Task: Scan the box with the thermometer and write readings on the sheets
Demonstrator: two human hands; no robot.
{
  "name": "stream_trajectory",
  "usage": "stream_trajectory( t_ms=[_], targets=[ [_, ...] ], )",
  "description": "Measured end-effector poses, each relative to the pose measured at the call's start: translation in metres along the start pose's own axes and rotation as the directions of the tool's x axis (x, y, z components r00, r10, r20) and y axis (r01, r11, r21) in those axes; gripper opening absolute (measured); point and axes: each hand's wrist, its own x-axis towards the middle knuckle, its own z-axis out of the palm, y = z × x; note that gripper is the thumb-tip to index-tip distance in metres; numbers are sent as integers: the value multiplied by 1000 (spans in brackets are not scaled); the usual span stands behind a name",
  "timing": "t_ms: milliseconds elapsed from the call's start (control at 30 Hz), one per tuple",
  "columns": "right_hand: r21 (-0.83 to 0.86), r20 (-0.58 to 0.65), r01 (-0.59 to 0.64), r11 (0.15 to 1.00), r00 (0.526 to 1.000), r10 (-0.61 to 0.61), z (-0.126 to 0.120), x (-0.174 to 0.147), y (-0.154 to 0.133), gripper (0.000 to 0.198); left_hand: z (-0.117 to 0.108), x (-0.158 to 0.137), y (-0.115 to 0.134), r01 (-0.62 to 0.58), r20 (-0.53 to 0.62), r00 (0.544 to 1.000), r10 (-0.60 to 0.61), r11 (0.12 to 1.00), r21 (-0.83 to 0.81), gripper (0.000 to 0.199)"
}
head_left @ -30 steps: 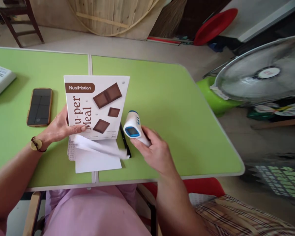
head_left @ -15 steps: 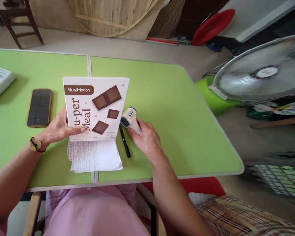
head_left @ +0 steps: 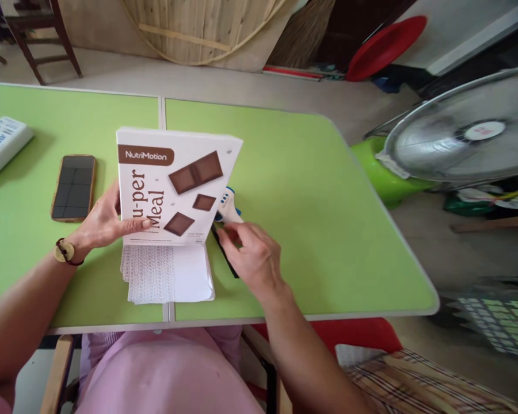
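My left hand (head_left: 105, 221) is closed on the left edge of a white NutriMotion box (head_left: 155, 190) printed with chocolate pieces, its thumb across the front. The box is held upright above a stack of paper (head_left: 168, 276) with handwriting on its left part. To the right, my right hand (head_left: 254, 259) has its fingers closed at the handle of a white and blue infrared thermometer (head_left: 228, 206), partly hidden behind the box. A black pen (head_left: 228, 260) lies beneath that hand, partly covered by it.
On the green table (head_left: 311, 218) a smartphone (head_left: 73, 188) lies left of the box. Farther left is a white box-shaped object (head_left: 8, 144). A fan (head_left: 470, 126) stands beyond the table's right edge, and a red stool (head_left: 349, 333) is by the near edge.
The thermometer has turned and shifted partly behind the box, its display now out of sight. My right hand has moved slightly over the pen. The box is angled a little differently.
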Motion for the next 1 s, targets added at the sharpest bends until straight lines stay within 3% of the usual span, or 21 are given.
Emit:
stream_trajectory(
  t_ms=[200,333,400,500,567,600,667,700,767,833,867,933,1000],
  targets=[
    [-57,39,100,993,994,-98,-3,-15,-14,19,0,6,-8,-91,-254,960,118,989,114,73],
    [-31,73,123,992,990,-120,3,-16,-9,27,2,13,-20,-112,-221,965,142,983,143,79],
    [-38,103,142,989,985,-137,6,-16,-7,35,5,11,-20,-106,-223,961,162,964,244,81],
    [-1,138,140,990,981,-138,7,-16,-5,40,11,0,-16,-34,-377,880,289,829,558,93],
    [77,123,123,989,984,-132,3,-16,-2,37,14,-11,-13,26,-443,811,382,734,679,82],
    [127,94,114,985,987,-127,0,-16,-1,36,15,-16,-12,10,-415,817,400,710,704,68],
    [239,5,109,965,994,-113,-9,-15,3,34,19,-24,-9,-135,-259,868,424,703,698,38],
    [294,-37,103,950,995,-96,-14,-15,4,35,22,-27,-7,-247,-135,886,444,698,672,26],
    [401,-80,87,912,995,-60,-22,-13,7,38,32,-30,-1,-463,137,864,484,658,595,13],
    [501,-60,62,863,998,-36,-27,-11,7,43,46,-33,5,-590,401,807,432,598,543,14],
    [546,-47,50,836,998,-29,-27,-10,5,44,53,-35,6,-625,502,775,383,584,519,25],
    [632,-48,41,774,999,-14,-27,-8,-1,38,66,-39,7,-659,642,715,278,577,483,53],
    [726,-79,38,687,996,28,-25,-7,-11,24,75,-44,3,-651,705,689,169,571,500,65]
  ],
)
